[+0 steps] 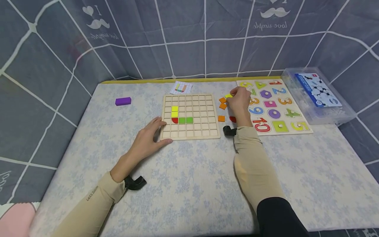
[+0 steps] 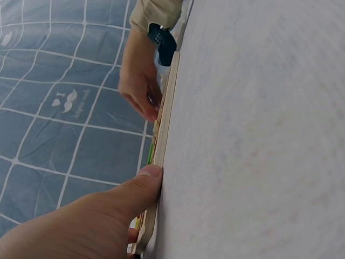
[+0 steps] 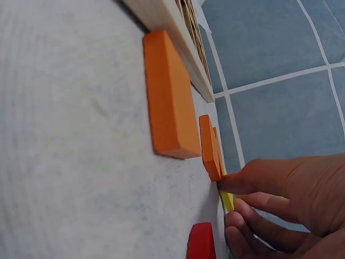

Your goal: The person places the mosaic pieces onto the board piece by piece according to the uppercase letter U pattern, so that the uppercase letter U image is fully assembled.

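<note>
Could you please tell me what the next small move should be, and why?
Probably lift the yellow piece with the right hand, whose fingertips are at it: the left hand touches the board, and two yellow squares sit in its grid.

Yellow pc (image 3: pixel 229 202) partly hidden by R fingers (image 3: pixel 259 177).

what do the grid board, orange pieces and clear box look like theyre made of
Grid board: apparently bare, matte wood, judging by its pale tan edge.
Orange pieces: perhaps painted wood, possibly plastic; evenly coloured, with little shine.
Clear box: likely smooth plastic, given its see-through walls.
</note>
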Demonstrator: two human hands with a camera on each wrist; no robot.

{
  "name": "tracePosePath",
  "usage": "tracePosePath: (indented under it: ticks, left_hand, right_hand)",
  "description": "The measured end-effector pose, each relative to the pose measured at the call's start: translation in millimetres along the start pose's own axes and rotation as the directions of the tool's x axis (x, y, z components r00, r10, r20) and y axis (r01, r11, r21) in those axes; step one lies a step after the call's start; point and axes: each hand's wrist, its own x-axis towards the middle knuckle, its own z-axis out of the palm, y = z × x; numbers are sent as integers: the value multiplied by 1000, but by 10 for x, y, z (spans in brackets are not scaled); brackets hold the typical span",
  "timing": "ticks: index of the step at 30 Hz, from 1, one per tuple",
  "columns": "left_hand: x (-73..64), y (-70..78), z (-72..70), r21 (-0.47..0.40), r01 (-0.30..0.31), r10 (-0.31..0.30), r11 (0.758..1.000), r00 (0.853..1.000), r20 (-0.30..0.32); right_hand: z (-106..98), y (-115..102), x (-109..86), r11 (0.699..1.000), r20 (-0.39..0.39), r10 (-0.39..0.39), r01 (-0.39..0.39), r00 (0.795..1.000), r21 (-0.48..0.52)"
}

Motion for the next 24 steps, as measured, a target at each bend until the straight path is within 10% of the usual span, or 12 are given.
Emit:
tracePosePath:
  ticks: [13,24]
  left_hand:
    - [10,4,9,5,-10,10,1000,1000,-9]
    - [2,-12,10,8,-17,17,1000,1000,-17]
  right_hand:
    - [-36,-108,-17,994,54,1,-7,999,111]
    - [73,-376,-172,952,184,-248,204,951,228]
